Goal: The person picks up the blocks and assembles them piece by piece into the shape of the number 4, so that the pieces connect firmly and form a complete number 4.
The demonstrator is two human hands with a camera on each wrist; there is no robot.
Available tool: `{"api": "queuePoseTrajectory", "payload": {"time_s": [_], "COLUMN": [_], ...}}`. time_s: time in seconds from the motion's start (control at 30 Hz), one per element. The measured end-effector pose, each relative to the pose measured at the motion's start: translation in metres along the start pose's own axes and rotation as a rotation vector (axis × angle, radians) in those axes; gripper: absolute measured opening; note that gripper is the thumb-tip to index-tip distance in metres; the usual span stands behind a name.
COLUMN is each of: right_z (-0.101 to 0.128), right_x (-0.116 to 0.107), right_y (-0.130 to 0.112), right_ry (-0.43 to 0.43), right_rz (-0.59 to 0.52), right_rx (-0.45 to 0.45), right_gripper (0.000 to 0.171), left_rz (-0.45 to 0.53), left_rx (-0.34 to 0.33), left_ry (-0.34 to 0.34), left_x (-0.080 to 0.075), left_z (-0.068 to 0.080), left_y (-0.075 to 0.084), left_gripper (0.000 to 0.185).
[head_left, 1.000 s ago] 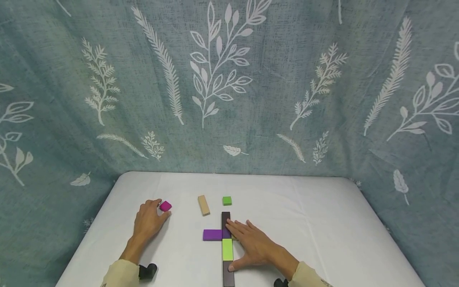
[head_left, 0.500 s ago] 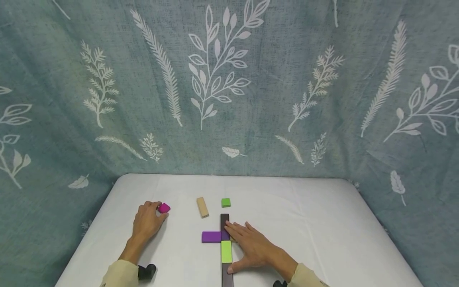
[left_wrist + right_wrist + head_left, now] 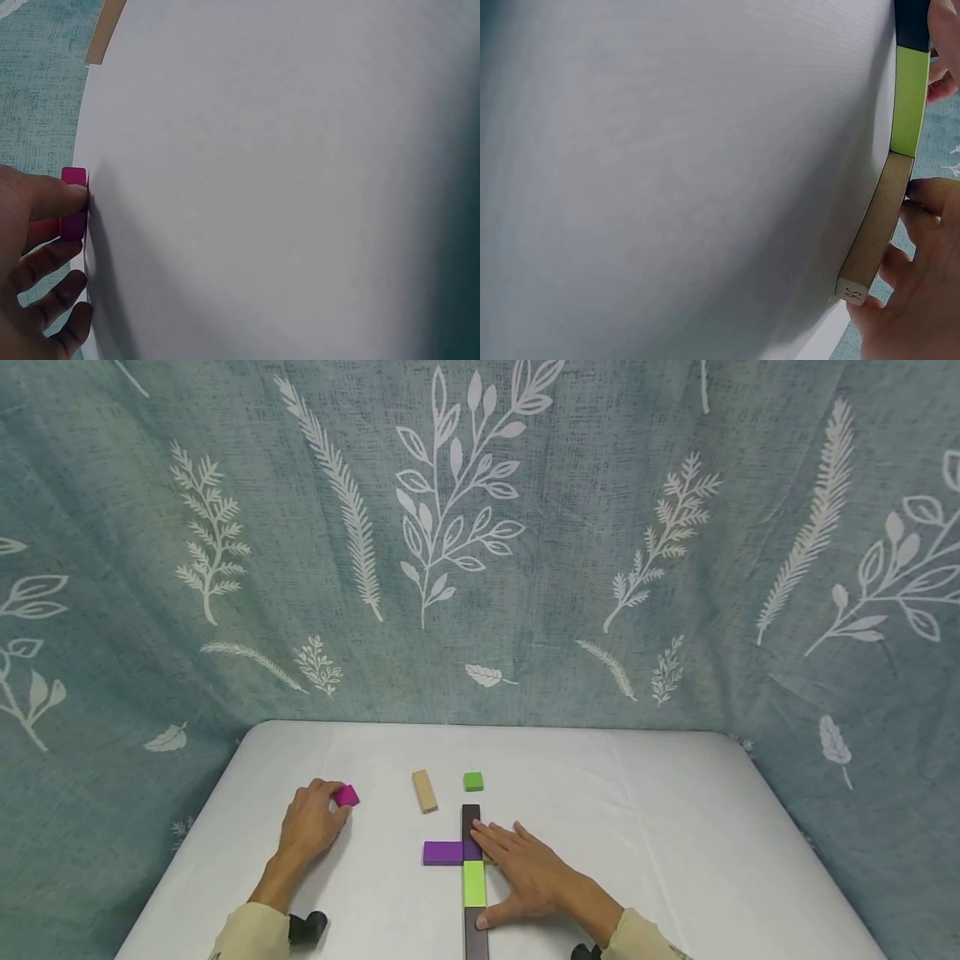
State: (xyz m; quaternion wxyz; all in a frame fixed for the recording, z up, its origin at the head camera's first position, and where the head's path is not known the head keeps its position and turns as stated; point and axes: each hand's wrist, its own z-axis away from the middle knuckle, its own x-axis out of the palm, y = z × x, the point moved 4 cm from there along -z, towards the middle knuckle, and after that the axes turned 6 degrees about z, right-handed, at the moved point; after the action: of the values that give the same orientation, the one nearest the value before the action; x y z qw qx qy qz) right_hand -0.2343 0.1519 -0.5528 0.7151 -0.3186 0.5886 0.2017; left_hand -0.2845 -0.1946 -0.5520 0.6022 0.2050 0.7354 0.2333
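Left hand (image 3: pixel 309 825) is on the white surface (image 3: pixel 675 827), left of centre, fingers curled round a small magenta block (image 3: pixel 347 795). The left wrist view shows it better: thumb and fingertips (image 3: pixel 75 196) pinch the magenta block (image 3: pixel 73 204), which is tipped up on edge rather than lying flat. Cannot tell if it's fully off the surface.

Right hand (image 3: pixel 525 872) lies flat, palm down, fingers straight and spread, pressing against the right side of a long line of blocks near the front edge. It grips nothing. Index fingertip sits on the purple block (image 3: pixel 444 852) where it crosses the line.

The line runs away from the person: dark brown block (image 3: pixel 477 939) nearest, then lime green block (image 3: pixel 474 883), then the purple one sticking out to the left, then another dark block (image 3: pixel 470 818) at the far end.

In the right wrist view, a tan block (image 3: pixel 874 225) sits end to end with the lime green block (image 3: pixel 910 101), and the right hand's fingers (image 3: pixel 922 199) rest along it. From the head view it's mostly hidden under the palm.

Loose pieces beyond the line: a tan wooden bar (image 3: pixel 424 791) lying flat, and a small green cube (image 3: pixel 473 782) just right of it, apart from each other. Teal leaf-print curtain (image 3: pixel 480 527) behind the surface.
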Motion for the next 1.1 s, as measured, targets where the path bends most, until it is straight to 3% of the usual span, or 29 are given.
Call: {"api": "queuePoseTrajectory", "payload": {"time_s": [0.4, 0.67, 1.1], "right_z": [0.001, 0.001, 0.002], "right_x": [-0.003, -0.003, -0.004], "right_y": [-0.001, -0.001, -0.003], "right_ry": [0.006, -0.003, -0.004], "right_rz": [-0.005, -0.017, -0.02], "right_rx": [-0.002, 0.008, 0.004], "right_gripper": [0.124, 0.124, 0.124], "left_rz": [0.022, 0.023, 0.044], "left_rx": [0.087, 0.158, 0.212], "left_ry": [-0.037, -0.1, -0.194], "left_x": [0.001, 0.007, 0.018], "left_z": [0.005, 0.015, 0.029], "left_y": [0.02, 0.039, 0.064], "left_gripper": [0.036, 0.032, 0.031]}}
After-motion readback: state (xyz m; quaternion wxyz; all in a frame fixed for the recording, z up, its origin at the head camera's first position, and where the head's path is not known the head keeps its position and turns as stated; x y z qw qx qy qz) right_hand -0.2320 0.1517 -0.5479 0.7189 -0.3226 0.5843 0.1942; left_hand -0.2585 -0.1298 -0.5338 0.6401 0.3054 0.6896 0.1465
